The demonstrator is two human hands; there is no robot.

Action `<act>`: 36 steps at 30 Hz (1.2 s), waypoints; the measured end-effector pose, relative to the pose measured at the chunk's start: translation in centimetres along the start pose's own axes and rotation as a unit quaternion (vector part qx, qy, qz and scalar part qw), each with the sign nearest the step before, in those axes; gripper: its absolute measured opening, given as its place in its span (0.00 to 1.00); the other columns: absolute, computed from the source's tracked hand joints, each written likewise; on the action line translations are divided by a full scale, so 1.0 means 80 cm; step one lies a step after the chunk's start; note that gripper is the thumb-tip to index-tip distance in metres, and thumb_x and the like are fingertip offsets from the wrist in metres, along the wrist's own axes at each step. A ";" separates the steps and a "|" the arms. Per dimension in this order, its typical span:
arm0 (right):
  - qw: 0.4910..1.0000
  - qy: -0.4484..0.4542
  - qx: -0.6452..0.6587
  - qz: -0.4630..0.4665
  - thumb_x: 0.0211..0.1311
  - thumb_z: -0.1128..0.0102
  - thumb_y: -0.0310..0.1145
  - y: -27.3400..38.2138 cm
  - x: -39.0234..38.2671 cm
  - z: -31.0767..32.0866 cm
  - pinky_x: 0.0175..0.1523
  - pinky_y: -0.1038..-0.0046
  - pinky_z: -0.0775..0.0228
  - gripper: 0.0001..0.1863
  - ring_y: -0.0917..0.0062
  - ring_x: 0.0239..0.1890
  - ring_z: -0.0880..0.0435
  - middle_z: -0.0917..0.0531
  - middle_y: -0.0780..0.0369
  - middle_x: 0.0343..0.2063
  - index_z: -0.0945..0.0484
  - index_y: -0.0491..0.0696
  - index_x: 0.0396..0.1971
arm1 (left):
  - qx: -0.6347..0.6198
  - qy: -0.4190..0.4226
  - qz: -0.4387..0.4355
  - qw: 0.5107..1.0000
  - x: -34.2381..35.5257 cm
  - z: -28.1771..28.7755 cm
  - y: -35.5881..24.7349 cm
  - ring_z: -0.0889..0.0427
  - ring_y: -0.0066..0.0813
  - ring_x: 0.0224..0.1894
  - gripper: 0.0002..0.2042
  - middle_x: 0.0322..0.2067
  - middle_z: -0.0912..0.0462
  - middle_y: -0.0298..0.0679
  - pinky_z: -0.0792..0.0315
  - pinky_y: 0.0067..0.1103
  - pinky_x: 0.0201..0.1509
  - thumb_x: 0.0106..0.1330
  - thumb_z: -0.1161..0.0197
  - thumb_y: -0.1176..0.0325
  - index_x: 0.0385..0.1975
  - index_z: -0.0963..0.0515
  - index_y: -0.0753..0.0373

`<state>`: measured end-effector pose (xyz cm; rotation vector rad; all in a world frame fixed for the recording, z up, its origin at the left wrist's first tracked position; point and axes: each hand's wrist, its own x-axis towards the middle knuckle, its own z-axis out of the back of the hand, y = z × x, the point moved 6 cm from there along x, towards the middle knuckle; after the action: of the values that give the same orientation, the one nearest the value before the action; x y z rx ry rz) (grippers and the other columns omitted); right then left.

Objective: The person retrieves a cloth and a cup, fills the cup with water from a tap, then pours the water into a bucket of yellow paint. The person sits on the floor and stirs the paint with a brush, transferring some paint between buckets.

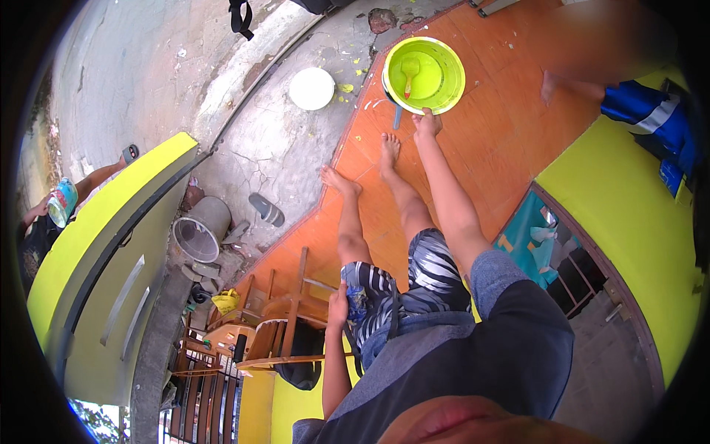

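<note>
The fingers of the right hand (427, 124) are closed, it seems, on the near rim of a round pail (452, 59), which stands on the orange tile floor (510, 118), far ahead of the person and just right of the feet. The left hand (338, 305) lies at the left thigh, beside the patterned shorts (440, 270); whether its fingers hold anything I cannot tell. Inside the pail, a brush (409, 68) coated in bright yellow-green leans in what looks like wet paint of that colour. The pail is probably stiff plastic, not fragile, and only moderately heavy, since the paint seems to lie low; smears could make the inner wall slippery, so a cleaner stretch of rim would be the surer hold. No lettering can be made out on it. To its left, on the concrete, lies a round white lid (311, 89) with yellow-green spatters (345, 87) beside it, bearing no readable mark. Nearer and farther left are a grey slipper (266, 209) and a tipped grey bucket (220, 214). At the far left, another person holds a blue-green tub (63, 198); its print is too small to read.
</note>
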<state>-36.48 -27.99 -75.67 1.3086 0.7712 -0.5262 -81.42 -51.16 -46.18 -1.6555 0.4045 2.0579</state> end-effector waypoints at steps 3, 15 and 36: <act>0.996 0.067 -0.030 -0.045 0.61 0.44 0.21 -0.035 -0.054 0.009 0.33 0.72 0.23 0.15 0.72 0.33 0.19 0.20 0.58 0.43 0.28 0.44 0.48 | -0.093 0.022 -0.032 0.995 0.017 0.015 -0.023 0.43 0.10 0.21 0.25 0.16 0.36 0.23 0.50 0.19 0.23 0.74 0.41 0.57 0.13 0.38 0.57; 0.942 0.251 -0.151 -0.165 0.63 0.46 0.22 -0.222 -0.316 0.007 0.47 0.72 0.24 0.21 0.72 0.47 0.19 0.22 0.58 0.48 0.33 0.44 0.57 | -0.314 0.047 -0.217 0.923 0.225 0.034 -0.221 0.23 0.34 0.54 0.30 0.51 0.20 0.46 0.30 0.26 0.60 0.70 0.38 0.52 0.61 0.32 0.72; 0.353 0.606 -0.676 -0.226 0.71 0.46 0.39 -0.348 -0.253 -0.169 0.39 0.71 0.19 0.19 0.72 0.32 0.13 0.17 0.56 0.47 0.25 0.41 0.52 | -0.308 -0.230 -0.153 0.910 0.592 0.121 -0.056 0.18 0.30 0.22 0.23 0.17 0.18 0.42 0.27 0.31 0.30 0.65 0.41 0.55 0.22 0.19 0.73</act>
<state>-72.76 -22.01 -79.47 -0.5045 2.1332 0.8909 -94.99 -34.42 -89.68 -1.3324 -0.6873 2.3544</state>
